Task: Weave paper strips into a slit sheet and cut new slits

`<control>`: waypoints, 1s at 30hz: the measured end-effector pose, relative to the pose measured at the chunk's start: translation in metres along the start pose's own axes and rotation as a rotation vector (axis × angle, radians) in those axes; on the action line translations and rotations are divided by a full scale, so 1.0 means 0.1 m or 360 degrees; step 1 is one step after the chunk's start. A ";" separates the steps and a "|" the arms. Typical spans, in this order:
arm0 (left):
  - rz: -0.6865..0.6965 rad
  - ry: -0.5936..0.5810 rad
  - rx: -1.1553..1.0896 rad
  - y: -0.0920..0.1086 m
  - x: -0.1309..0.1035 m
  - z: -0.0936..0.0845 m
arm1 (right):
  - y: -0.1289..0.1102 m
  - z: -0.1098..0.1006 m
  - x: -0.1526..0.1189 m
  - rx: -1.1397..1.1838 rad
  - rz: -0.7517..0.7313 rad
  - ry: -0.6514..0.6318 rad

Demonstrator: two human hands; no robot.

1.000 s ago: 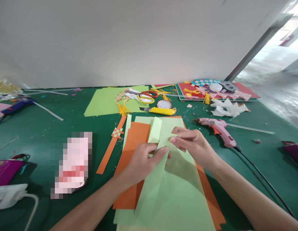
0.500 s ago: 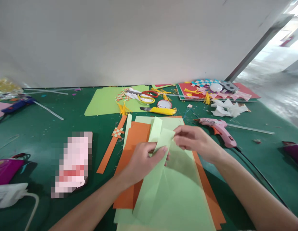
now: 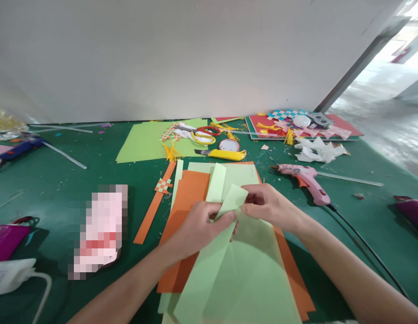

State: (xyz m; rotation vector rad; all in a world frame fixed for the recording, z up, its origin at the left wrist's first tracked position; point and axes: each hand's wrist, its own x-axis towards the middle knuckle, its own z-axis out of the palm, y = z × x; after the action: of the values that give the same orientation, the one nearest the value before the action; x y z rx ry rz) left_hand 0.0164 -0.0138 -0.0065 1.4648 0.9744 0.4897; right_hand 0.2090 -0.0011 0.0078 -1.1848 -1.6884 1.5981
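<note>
A pale green paper strip (image 3: 209,258) slants up from the lower middle over a stack of light green paper (image 3: 256,279). My left hand (image 3: 212,222) pinches the strip near its upper part, thumb on top. Fingers of my right hand (image 3: 261,202) are closed at the strip's upper right edge, their tips partly hidden behind it. Orange paper (image 3: 190,198) lies beneath my left hand, with a narrow folded green piece (image 3: 216,182) beside it. To the left rests an orange strip (image 3: 150,216) with a small woven check and a yellow tassel (image 3: 171,152).
A pink glue gun (image 3: 305,177) lies right of the paper, its cord running toward my right arm. Behind the stack are a yellow utility knife (image 3: 227,154) and scissors (image 3: 205,134). A blurred-out pink object (image 3: 102,229) lies left; a white adapter (image 3: 13,274) sits near the left edge.
The strip has tilted further, its top shifting right and its lower end left. My right hand has moved slightly down, still at the strip's edge.
</note>
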 end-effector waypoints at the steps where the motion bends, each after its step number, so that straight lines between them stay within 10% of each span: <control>1: -0.0002 -0.0010 -0.0024 0.00 0.00 0.00 | 0.00 -0.01 0.00 -0.0036 0.0001 0.0036; 14: 0.0026 0.0005 -0.0013 0.04 0.01 0.00 | 0.03 -0.19 0.00 0.0211 -0.0108 0.0631; 30: -0.0022 0.0344 0.0066 -0.07 0.06 0.07 | 0.11 0.14 0.05 0.0416 0.0069 0.0243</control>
State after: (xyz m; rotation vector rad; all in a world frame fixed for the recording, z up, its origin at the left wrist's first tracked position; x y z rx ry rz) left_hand 0.0231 -0.0139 -0.0158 1.4621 1.1701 0.6306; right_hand 0.1975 -0.0049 -0.0064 -1.1834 -1.3218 1.6501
